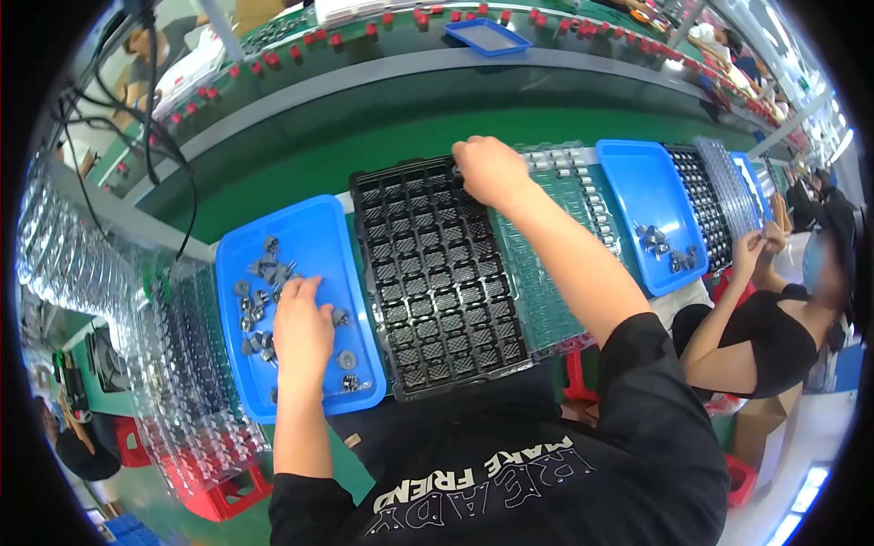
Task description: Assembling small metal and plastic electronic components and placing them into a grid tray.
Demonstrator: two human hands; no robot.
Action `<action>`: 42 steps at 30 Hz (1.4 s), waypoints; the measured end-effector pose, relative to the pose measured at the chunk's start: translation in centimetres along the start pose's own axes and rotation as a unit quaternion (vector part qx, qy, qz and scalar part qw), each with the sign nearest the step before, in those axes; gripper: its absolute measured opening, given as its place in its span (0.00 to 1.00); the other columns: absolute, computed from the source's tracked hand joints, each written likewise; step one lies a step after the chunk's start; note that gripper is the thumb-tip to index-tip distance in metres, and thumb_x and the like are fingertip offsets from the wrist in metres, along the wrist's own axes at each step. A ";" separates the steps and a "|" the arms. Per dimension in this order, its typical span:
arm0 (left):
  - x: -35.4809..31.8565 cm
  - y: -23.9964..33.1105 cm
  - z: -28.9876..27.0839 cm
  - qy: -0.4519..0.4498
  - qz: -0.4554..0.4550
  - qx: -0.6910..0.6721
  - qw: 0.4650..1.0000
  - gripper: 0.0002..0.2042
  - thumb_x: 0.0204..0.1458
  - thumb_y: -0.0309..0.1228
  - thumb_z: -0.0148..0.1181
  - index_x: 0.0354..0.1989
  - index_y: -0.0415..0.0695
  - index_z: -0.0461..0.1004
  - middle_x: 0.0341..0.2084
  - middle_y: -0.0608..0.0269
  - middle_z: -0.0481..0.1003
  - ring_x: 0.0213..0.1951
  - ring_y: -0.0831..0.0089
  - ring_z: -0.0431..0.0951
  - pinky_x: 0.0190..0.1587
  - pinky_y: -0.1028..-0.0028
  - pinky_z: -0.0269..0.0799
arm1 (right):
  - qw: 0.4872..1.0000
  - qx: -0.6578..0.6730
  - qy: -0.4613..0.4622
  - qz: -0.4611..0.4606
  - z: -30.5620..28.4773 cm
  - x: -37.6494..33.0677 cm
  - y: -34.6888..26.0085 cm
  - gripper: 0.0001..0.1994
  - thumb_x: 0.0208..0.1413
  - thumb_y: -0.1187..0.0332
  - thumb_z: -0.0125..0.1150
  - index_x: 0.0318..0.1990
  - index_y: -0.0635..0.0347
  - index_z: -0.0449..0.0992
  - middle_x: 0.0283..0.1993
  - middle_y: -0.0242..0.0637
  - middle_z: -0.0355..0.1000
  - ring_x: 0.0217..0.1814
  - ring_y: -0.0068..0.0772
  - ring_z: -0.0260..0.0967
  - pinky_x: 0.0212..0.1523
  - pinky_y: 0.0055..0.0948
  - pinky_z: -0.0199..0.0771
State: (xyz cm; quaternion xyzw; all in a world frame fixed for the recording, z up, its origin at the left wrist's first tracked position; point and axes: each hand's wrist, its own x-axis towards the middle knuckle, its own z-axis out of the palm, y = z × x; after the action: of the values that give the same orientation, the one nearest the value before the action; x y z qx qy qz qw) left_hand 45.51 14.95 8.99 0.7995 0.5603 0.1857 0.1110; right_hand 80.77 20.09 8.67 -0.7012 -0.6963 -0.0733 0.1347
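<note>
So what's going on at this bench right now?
A person is working at a bench beside a green conveyor belt. Their left hand reaches into a blue tray of small grey metal parts. Their right hand rests on the far edge of a black gridded tray, whose cells look empty. Another person sits to the right.

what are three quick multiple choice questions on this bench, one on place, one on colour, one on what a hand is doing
1. Where does the left hand rest?
A. over the blue tray of small grey parts
B. on the conveyor
C. on a red stool

2. What colour is the gridded tray in the middle?
A. white
B. black
C. yellow

3. What is the right hand doing?
A. hanging off the bench
B. gripping a cable
C. touching the gridded tray's far edge

A: fingers lie among the parts in the blue tray.
B: its cells are black.
C: it sits at the far rim.
</note>
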 end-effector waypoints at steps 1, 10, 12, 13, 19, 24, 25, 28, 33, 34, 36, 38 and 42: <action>0.0 0.3 -0.1 0.007 0.001 0.003 1.000 0.15 0.48 0.21 0.64 0.46 0.39 0.79 0.43 0.47 0.78 0.49 0.47 0.77 0.55 0.60 0.74 | 1.000 -0.019 0.013 -0.008 0.4 -0.1 0.3 0.07 0.50 0.73 0.59 0.35 0.61 0.80 0.38 0.45 0.79 0.42 0.50 0.79 0.43 0.46 0.82; -2.7 1.5 -1.4 -0.074 0.053 0.030 0.995 0.13 0.45 0.27 0.70 0.41 0.40 0.82 0.39 0.49 0.79 0.44 0.49 0.79 0.50 0.57 0.74 | 0.970 0.055 -0.032 0.236 -0.9 1.1 6.0 0.06 0.48 0.69 0.66 0.33 0.59 0.82 0.40 0.51 0.81 0.46 0.55 0.79 0.48 0.47 0.79; -2.7 1.5 -0.5 -0.063 0.043 0.033 0.997 0.11 0.46 0.27 0.69 0.38 0.41 0.82 0.37 0.50 0.80 0.43 0.49 0.79 0.49 0.57 0.74 | 0.969 0.114 -0.061 0.212 -0.2 -0.6 8.4 0.07 0.48 0.66 0.67 0.30 0.61 0.81 0.38 0.51 0.81 0.43 0.55 0.79 0.47 0.46 0.79; -2.6 1.2 -0.3 -0.069 0.040 0.036 0.996 0.10 0.46 0.27 0.69 0.38 0.41 0.81 0.36 0.51 0.80 0.42 0.50 0.79 0.49 0.56 0.74 | 0.965 0.155 -0.046 0.207 0.3 -0.9 8.9 0.09 0.47 0.64 0.69 0.29 0.61 0.80 0.37 0.49 0.81 0.41 0.53 0.80 0.46 0.45 0.79; -2.2 0.8 -0.6 0.032 -0.024 -0.073 0.997 0.07 0.51 0.23 0.62 0.39 0.40 0.79 0.30 0.53 0.80 0.33 0.57 0.80 0.39 0.61 0.75 | 0.948 0.181 -0.012 0.261 0.4 0.6 8.5 0.16 0.45 0.57 0.75 0.32 0.58 0.79 0.35 0.45 0.81 0.41 0.48 0.79 0.45 0.43 0.78; -2.4 0.7 -0.9 0.062 -0.059 -0.197 0.977 0.09 0.53 0.19 0.59 0.42 0.39 0.79 0.26 0.65 0.78 0.28 0.79 0.74 0.33 0.77 0.69 | 0.947 0.158 -0.025 0.279 0.2 0.7 8.0 0.22 0.41 0.51 0.79 0.34 0.58 0.78 0.36 0.44 0.80 0.44 0.47 0.78 0.46 0.42 0.77; -2.9 0.2 -0.7 0.060 -0.094 -0.227 0.967 0.09 0.52 0.19 0.59 0.41 0.40 0.80 0.27 0.66 0.78 0.27 0.81 0.71 0.32 0.78 0.67 | 0.955 0.142 -0.017 0.261 0.6 0.3 8.0 0.23 0.40 0.51 0.79 0.34 0.58 0.78 0.36 0.44 0.80 0.44 0.47 0.78 0.46 0.42 0.77; -4.0 -0.2 -0.9 0.053 -0.137 -0.321 0.936 0.10 0.53 0.17 0.57 0.40 0.40 0.81 0.30 0.67 0.79 0.26 0.85 0.68 0.30 0.80 0.63 | 0.961 0.129 -0.017 0.246 0.2 -0.4 7.2 0.20 0.41 0.54 0.78 0.33 0.58 0.77 0.36 0.44 0.80 0.44 0.46 0.78 0.45 0.42 0.77; -5.5 -0.9 -1.5 -0.004 -0.164 -0.517 0.840 0.13 0.56 0.17 0.54 0.49 0.36 0.77 0.43 0.59 0.80 0.32 0.80 0.73 0.36 0.79 0.68 | 0.939 0.226 -0.049 0.255 0.7 -0.6 6.2 0.10 0.45 0.62 0.70 0.33 0.54 0.82 0.37 0.40 0.81 0.43 0.43 0.79 0.46 0.41 0.79; -5.9 -0.8 -1.9 0.001 -0.171 -0.517 0.839 0.13 0.56 0.17 0.54 0.49 0.36 0.77 0.43 0.59 0.80 0.32 0.80 0.73 0.36 0.79 0.68 | 0.940 0.227 -0.054 0.249 1.0 -0.7 6.1 0.10 0.45 0.62 0.70 0.33 0.54 0.82 0.37 0.40 0.81 0.43 0.43 0.79 0.46 0.41 0.79; -6.7 -0.3 -2.8 -0.045 -0.193 -0.703 0.683 0.19 0.57 0.19 0.52 0.57 0.35 0.73 0.52 0.52 0.76 0.36 0.74 0.76 0.40 0.74 0.72 | 0.952 0.251 -0.012 0.176 2.1 -1.0 6.3 0.07 0.46 0.64 0.69 0.32 0.53 0.83 0.33 0.40 0.81 0.40 0.41 0.80 0.43 0.39 0.79; -6.7 -0.4 -2.9 -0.072 -0.166 -0.753 0.633 0.22 0.58 0.19 0.51 0.63 0.35 0.69 0.57 0.49 0.73 0.39 0.71 0.77 0.44 0.69 0.74 | 0.969 0.227 -0.002 0.098 2.3 -1.5 7.3 0.09 0.45 0.68 0.70 0.37 0.54 0.84 0.35 0.42 0.81 0.39 0.43 0.79 0.42 0.40 0.79; -5.6 0.9 -2.4 -0.111 -0.133 -0.776 0.606 0.21 0.63 0.22 0.54 0.65 0.37 0.67 0.57 0.51 0.73 0.40 0.73 0.77 0.46 0.70 0.76 | 0.984 0.129 0.121 0.018 2.1 -2.6 9.5 0.08 0.54 0.71 0.67 0.41 0.58 0.79 0.40 0.42 0.77 0.43 0.42 0.76 0.46 0.38 0.76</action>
State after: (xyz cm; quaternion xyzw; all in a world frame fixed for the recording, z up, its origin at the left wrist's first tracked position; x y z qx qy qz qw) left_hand 43.60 9.29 10.52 0.3442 0.2897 0.4444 0.7747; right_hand 90.01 18.29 5.05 -0.6762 -0.6660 -0.0645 0.3083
